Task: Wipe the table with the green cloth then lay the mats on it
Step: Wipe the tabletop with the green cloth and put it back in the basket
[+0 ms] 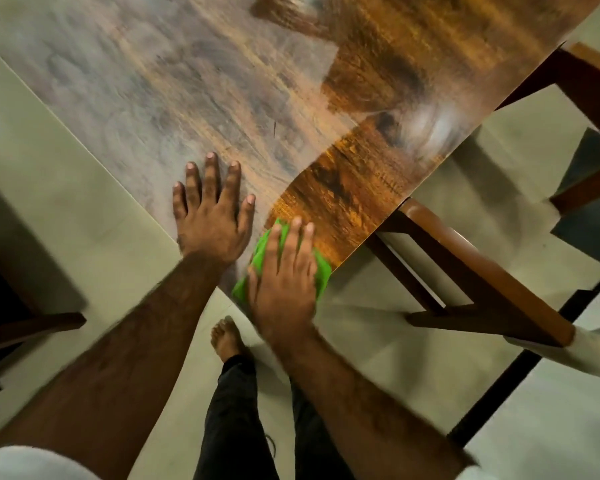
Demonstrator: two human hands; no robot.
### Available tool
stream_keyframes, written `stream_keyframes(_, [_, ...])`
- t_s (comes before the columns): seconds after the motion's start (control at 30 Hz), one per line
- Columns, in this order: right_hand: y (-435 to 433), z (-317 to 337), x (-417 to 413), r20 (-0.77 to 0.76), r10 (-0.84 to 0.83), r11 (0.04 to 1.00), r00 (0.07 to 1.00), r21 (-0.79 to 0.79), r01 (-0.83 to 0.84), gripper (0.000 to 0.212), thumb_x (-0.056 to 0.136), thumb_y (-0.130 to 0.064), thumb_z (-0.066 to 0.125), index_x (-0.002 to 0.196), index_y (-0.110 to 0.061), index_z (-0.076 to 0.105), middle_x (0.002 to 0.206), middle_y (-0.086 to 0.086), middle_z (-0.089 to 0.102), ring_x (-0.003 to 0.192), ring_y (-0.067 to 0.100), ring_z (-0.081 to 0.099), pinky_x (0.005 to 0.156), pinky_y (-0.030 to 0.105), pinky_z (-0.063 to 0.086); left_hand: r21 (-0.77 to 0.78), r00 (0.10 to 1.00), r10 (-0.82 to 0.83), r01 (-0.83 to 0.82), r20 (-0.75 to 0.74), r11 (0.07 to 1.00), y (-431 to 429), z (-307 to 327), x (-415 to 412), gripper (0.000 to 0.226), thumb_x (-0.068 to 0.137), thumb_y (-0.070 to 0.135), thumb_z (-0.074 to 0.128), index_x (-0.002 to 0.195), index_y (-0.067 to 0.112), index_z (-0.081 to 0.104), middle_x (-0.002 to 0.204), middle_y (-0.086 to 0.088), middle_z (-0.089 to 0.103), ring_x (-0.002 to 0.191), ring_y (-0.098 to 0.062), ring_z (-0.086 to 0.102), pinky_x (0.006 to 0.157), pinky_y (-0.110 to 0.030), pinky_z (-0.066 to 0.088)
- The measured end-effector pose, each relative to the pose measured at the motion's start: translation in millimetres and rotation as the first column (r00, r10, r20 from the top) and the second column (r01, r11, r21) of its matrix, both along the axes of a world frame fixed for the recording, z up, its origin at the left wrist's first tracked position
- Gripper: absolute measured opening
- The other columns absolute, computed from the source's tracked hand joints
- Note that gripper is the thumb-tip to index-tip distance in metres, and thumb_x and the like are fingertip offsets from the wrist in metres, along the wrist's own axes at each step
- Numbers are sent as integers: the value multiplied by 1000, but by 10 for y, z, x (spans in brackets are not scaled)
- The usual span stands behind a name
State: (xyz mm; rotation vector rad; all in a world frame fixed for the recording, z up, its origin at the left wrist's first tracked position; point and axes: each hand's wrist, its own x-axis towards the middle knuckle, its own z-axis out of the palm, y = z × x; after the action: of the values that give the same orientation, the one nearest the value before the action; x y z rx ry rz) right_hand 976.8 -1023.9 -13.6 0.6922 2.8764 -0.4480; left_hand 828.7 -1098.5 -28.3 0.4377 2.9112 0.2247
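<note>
Fingers (296, 237) of my right hand (284, 275) lie straight and flat on the green cloth (261, 252), pressing it onto the wooden table (153, 98) at its near corner, where the cloth reaches the right edge. My left hand (212, 216) rests just beside it, palm down on the bare top, fingers spread and gripping nothing. One wooden chair (465, 258) stands close against the table's right edge, with a second chair (589, 98) further along that side. Dark furniture (14, 289) sits off the left edge. Below the corner I see my bare foot (226, 337) and dark trousers (232, 410) on the pale floor (413, 358).
</note>
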Motion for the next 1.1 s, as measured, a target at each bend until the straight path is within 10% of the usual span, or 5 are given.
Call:
stream_keyframes(0.17, [464,-110,-169,-6,115,991,993,73,-115,82,112,-69,31,178,-27,9,186,12,-3,169,47,-5,130,63,18,14,999,-40,39,24,999,-125,58,-117,65,112,68,27,173,47,17,185,4,8,169,-33,10,126,-61,18])
stream_keyframes(0.33, [1344,-147,-944,8,-210,973,978,98,208,81,108,-72,23,177,-33,8,186,7,1,167,53,2,129,76,17,-48,981,-196,196,-2,979,-354,92,-398,56,112,57,33,168,52,30,180,2,26,151,-40,34,110,-57,33])
stream_keyframes(0.6, [-479,-71,-213,13,69,996,998,48,-69,77,115,-62,30,178,-24,10,186,7,-3,171,40,-5,130,57,22,-96,927,-374,375,29,922,-470,203,-722,53,110,61,38,163,54,36,168,-2,34,130,-46,43,103,-56,38])
stream_keyframes(0.87, [55,-98,-92,72,-281,956,957,111,272,80,112,-69,29,178,-32,2,186,9,-10,169,47,-7,127,73,22,-41,914,-400,403,68,914,-700,65,-1159,106,87,104,24,174,46,5,185,-5,-5,169,-42,-8,131,-68,1])
stream_keyframes(1.1, [-367,-162,-1138,-13,-264,954,965,143,263,79,113,-66,25,178,-26,5,186,10,-3,170,43,-4,132,65,17,10,912,-410,410,-14,912,-755,-20,-1183,69,110,72,12,174,46,5,185,-5,1,170,-40,-4,134,-66,4])
